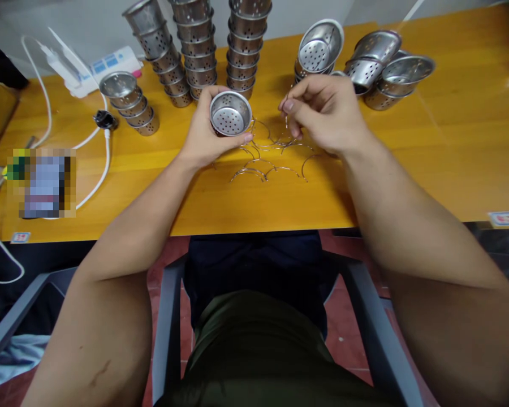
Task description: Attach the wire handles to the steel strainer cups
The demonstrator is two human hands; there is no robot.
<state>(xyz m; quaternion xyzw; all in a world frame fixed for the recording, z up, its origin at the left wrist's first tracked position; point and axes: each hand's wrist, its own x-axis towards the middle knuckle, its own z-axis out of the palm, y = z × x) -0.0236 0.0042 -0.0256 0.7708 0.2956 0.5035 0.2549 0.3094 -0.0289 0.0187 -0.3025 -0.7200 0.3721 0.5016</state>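
Note:
My left hand [203,135] is wrapped round a small perforated steel strainer cup [230,113], its open mouth facing me, just above the yellow wooden table [449,147]. My right hand [322,110] is to its right, fingers pinched on a thin wire handle [287,113] that is hard to make out. Several more curved wire handles [267,164] lie loose on the table below and between both hands.
Three tall stacks of strainer cups [207,51] stand at the back, a short stack [129,102] at the left, and a loose pile of cups [373,68] at the right. A white power strip [106,65] and cables [104,164] lie at left. My chair's armrests [165,328] flank my lap.

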